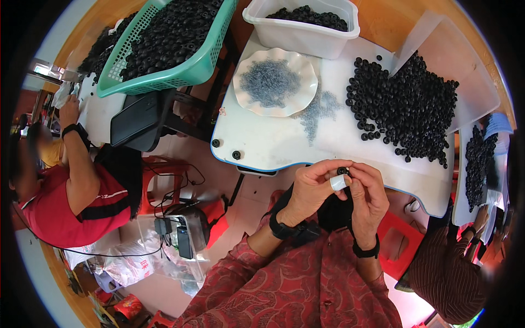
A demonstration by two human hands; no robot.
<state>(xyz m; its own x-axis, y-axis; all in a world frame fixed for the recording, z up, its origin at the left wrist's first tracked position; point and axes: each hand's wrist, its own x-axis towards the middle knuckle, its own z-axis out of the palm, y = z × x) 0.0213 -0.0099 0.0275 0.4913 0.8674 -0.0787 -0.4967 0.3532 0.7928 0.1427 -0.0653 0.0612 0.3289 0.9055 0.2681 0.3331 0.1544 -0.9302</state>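
Note:
Just past the table's near edge, a small round black part with a hole (343, 171) sits between the fingertips of both hands. My left hand (307, 188) is closed on it from the left, with a white wrap (338, 182) around one digit. From the other side, my right hand (367, 199) pinches the same part, thumb against fingers. Beyond the hands, a scalloped white plate (240, 90) holds many tiny clear grey-blue pieces, and more of them (317, 112) lie spilled beside it. A large heap of similar black parts (404, 106) covers the table's right side.
Two loose black parts (236, 154) lie near the table's (262, 142) left corner. Behind stand a white tub (306, 41) and a green basket (164, 82), both with black parts. A clear bin (459, 65) lies tipped by the heap. People sit at left (76, 202) and right (445, 273).

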